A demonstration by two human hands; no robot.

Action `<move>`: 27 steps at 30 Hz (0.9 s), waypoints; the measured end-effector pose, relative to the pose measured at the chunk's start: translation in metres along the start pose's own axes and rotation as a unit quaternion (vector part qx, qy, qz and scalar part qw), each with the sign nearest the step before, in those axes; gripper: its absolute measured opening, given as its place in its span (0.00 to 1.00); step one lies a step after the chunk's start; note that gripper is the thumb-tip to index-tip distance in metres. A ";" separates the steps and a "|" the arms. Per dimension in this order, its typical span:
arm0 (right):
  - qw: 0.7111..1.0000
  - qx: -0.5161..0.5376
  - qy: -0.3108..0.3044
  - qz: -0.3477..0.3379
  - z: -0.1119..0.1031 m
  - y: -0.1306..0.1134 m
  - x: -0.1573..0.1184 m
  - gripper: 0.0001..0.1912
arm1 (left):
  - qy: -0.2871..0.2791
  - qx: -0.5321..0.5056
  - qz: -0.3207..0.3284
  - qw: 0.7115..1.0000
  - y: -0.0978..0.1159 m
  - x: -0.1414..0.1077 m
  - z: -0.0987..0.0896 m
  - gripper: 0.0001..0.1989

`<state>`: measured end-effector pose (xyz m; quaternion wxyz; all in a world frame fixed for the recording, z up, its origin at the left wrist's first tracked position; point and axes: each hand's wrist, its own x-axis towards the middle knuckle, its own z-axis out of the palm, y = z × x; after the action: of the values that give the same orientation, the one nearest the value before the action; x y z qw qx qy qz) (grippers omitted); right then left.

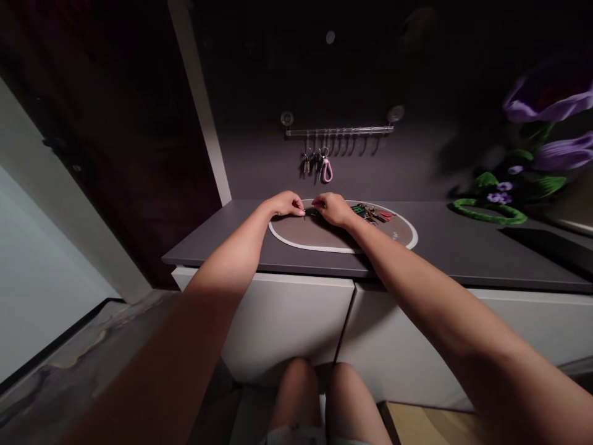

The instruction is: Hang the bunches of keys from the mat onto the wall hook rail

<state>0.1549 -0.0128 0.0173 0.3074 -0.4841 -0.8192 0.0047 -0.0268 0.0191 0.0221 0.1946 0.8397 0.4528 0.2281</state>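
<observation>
My left hand (288, 204) is over the left part of an oval brown mat (319, 240) with a white rim. Its thumb and fingertips pinch the end of a small black object (309, 212), too small to name for certain. Close by on the right, my right hand (331, 209) has its fingers bent and closed at the other end of the same object. What lies under its fingers is hidden. Right beside that hand, a pile of keys and small tags (370, 214) in black, green and red lies on the mat.
A clear rail with hooks (340, 131) is fixed to the dark wall. Keys (307, 163) and a pink loop (327, 170) hang from its left hooks. Purple flowers with a green ring base (491, 213) stand on the right of the grey counter (445, 253), above white cabinets (287, 315).
</observation>
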 end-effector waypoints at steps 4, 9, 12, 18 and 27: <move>1.000 -0.020 -0.013 -0.010 0.003 0.003 0.004 0.09 | 0.003 0.014 0.007 1.000 0.001 0.000 0.001 0.10; 1.000 -0.018 -0.018 -0.016 0.004 0.006 0.009 0.08 | 0.007 0.031 0.036 0.999 0.000 0.002 0.003 0.08; 1.000 0.015 -0.016 -0.015 0.003 0.006 0.011 0.07 | 0.018 0.039 0.040 0.998 0.001 0.002 0.002 0.08; 1.000 0.012 -0.020 -0.010 0.001 0.004 0.011 0.08 | 0.061 0.021 0.044 0.997 0.011 -0.001 0.001 0.06; 1.000 0.004 0.018 -0.012 -0.002 0.001 0.011 0.09 | 0.128 -0.126 0.036 0.983 0.018 0.001 0.004 0.05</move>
<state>0.1527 -0.0045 0.0241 0.3242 -0.4733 -0.8191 -0.0048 -0.0124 0.0101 0.0284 0.2307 0.7880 0.4108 0.3963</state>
